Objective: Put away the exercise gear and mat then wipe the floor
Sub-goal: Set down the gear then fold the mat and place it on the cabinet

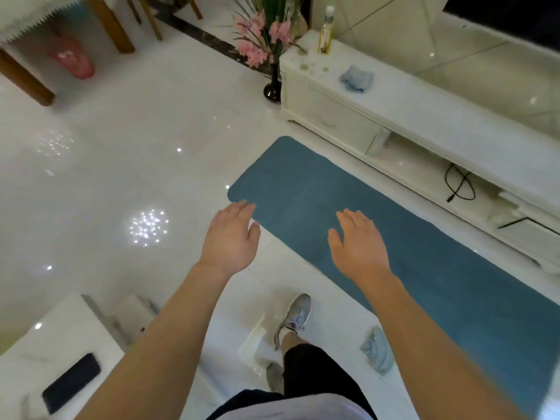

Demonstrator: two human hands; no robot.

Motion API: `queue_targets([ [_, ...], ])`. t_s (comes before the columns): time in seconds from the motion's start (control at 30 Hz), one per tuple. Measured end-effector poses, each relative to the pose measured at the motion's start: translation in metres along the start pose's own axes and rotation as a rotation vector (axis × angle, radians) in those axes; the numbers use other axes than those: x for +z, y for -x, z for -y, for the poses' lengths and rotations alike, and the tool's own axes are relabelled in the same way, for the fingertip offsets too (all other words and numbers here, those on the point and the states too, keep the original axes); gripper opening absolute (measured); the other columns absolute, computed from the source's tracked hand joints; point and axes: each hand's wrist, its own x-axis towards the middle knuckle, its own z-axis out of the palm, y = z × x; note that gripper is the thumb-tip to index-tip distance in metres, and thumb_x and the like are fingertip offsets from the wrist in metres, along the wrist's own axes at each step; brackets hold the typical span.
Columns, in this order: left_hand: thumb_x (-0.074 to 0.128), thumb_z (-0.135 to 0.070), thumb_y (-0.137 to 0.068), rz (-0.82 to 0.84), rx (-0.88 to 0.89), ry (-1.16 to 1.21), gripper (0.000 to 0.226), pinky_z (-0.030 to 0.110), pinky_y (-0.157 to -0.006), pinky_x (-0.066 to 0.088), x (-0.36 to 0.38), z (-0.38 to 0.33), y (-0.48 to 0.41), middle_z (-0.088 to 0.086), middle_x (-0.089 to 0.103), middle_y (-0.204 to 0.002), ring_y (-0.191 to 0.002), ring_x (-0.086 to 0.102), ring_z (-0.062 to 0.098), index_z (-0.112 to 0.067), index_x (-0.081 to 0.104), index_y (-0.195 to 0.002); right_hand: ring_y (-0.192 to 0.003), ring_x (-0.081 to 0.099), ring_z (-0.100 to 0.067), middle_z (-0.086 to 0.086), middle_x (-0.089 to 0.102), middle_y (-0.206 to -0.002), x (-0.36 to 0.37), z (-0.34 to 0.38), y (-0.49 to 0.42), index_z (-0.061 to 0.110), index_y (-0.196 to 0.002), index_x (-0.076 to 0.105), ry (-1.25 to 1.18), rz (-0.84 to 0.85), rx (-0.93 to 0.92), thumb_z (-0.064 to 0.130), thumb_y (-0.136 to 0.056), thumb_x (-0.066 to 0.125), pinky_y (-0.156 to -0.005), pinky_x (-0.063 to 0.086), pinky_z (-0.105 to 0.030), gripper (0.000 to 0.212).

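Both hands, left (231, 234) and right (357, 245), spread flat and empty above the mat (424, 268) end (likely reaching to roll it).

Blue mat (303, 177), unrolled flat on glossy white floor (127, 122) alongside a low white cabinet (424, 116). Crumpled pale-blue cloth (377, 350) at its near edge. Second cloth (356, 78) atop the cabinet.

both empty hands (231, 237) (357, 242) above blue mat (424, 253)

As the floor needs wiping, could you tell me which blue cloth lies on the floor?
The cloth beside the mat, nearest the camera; the other cloth lies on the white cabinet.
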Motion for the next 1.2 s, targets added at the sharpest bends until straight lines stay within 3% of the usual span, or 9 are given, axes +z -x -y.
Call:
queue_targets([
  [0.27, 0.041, -0.027, -0.101, 0.045, 0.113, -0.04, 0.048, 0.042, -0.118, 0.027, -0.005, -0.02, -0.115, 0.013, 0.047, -0.149, -0.139, 0.038, 0.031, -0.005, 0.048, -0.142, -0.147, 0.017, -0.023, -0.004, 0.028, -0.158, -0.023, -0.018, -0.08, 0.014, -0.15, 0.03, -0.041, -0.017, 0.106, 0.039, -0.101, 0.031, -0.121, 0.013, -0.039, 0.054],
  [0.43, 0.029, -0.037, -0.096, 0.095, 0.183, -0.062, 0.059, 0.043, -0.118, 0.025, -0.004, -0.037, -0.176, 0.012, 0.043, -0.152, -0.142, 0.035, 0.029, -0.007, 0.045, -0.145, -0.147, 0.019, -0.024, -0.004, 0.03, -0.157, -0.034, -0.031, -0.117, 0.014, -0.149, 0.032, -0.065, -0.047, 0.171, 0.039, -0.1, 0.033, -0.12, 0.014, -0.039, 0.054],
  [0.7, 0.042, -0.027, -0.103, 0.187, 0.343, -0.111, 0.048, 0.038, -0.12, 0.021, 0.023, -0.047, -0.26, 0.011, 0.042, -0.153, -0.143, 0.034, 0.027, -0.007, 0.043, -0.146, -0.146, 0.018, -0.023, -0.003, 0.03, -0.157, -0.026, -0.055, -0.157, 0.015, -0.149, 0.032, -0.06, -0.032, 0.318, 0.04, -0.1, 0.032, -0.12, 0.014, -0.037, 0.055],
  [1.0, 0.037, -0.032, -0.103, 0.341, 0.548, -0.218, 0.05, 0.04, -0.121, 0.02, 0.126, -0.048, -0.342, 0.005, 0.036, -0.157, -0.146, 0.029, 0.021, -0.013, 0.038, -0.149, -0.146, 0.02, -0.024, -0.005, 0.032, -0.155, 0.043, -0.116, -0.198, 0.014, -0.148, 0.034, -0.082, -0.045, 0.496, 0.039, -0.1, 0.034, -0.12, 0.015, -0.037, 0.055],
  [1.2, 0.039, -0.03, -0.102, 0.397, 0.588, -0.212, 0.05, 0.037, -0.121, 0.018, 0.263, -0.033, -0.363, 0.005, 0.035, -0.157, -0.146, 0.028, 0.021, -0.013, 0.039, -0.149, -0.145, 0.022, -0.024, -0.005, 0.033, -0.155, 0.154, -0.184, -0.225, 0.014, -0.148, 0.035, -0.067, -0.012, 0.533, 0.041, -0.099, 0.033, -0.12, 0.016, -0.036, 0.056],
])
